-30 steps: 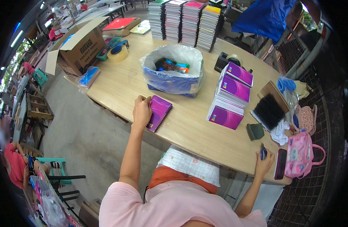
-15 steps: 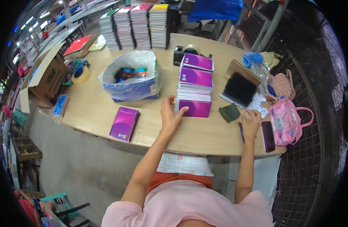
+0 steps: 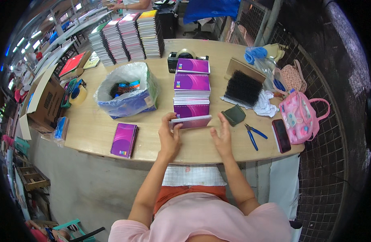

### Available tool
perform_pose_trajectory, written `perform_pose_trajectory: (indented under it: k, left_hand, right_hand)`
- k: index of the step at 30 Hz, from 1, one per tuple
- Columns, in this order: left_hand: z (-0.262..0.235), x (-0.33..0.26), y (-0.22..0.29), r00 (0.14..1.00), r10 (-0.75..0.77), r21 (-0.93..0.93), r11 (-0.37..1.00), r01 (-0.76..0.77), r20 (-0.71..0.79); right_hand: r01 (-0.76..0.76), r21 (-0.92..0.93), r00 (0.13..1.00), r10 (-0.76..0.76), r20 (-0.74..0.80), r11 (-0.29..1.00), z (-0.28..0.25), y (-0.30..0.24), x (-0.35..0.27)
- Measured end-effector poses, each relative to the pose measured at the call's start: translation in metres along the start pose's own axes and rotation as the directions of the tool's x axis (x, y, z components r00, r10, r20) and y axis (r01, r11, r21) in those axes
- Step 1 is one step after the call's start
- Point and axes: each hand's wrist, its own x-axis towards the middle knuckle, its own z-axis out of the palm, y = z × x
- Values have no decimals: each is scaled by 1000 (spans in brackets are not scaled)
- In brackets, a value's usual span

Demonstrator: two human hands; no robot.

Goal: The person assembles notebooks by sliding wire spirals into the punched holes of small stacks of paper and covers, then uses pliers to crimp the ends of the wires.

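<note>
- Pale wooden table [image 3: 88, 139] spreads across the frame's middle.
- Purple notebook row [image 3: 192, 82] sits at centre, facing me.
- Left hand [image 3: 169, 139], below centre, pinches the held notebook [image 3: 193, 122] by its left end.
- Right hand [image 3: 222, 140], fingers spread and holding nothing, hovers just beside the other end.
- Held notebook, edge-up before the row: light and fairly stiff, I'd guess, its cover perhaps slippery; best gripped by both short ends.

The view is taken from the wearer's head through a fisheye lens, aimed down and forward over the table [image 3: 88, 131]. The left hand [image 3: 169, 139] and right hand [image 3: 223, 140] are framed near the middle; the pink shirt [image 3: 197, 218] is caught closest, at the lower edge.
</note>
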Motion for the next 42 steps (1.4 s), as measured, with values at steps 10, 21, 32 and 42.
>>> perform_pose_trajectory:
  k: [10, 21, 32, 42]
  left_hand:
    - [14, -27, 5, 992, 96, 77, 992, -103, 83]
    - [14, -32, -8, 993, -31, -10, 999, 33, 111]
    - [7, -27, -16, 993, -55, -3, 998, 55, 101]
    - [3, -23, -6, 998, 29, 41, 999, -31, 50]
  right_hand:
    - [-222, 281, 973, 229, 9, 934, 34, -10, -18]
    - [-240, 338, 971, 229, 75, 910, 37, 6, -17]
    - [136, -880, 912, 291, 291, 455, -82, 77, 179]
    - [529, -824, 839, 21, 544, 205, -91, 93, 177]
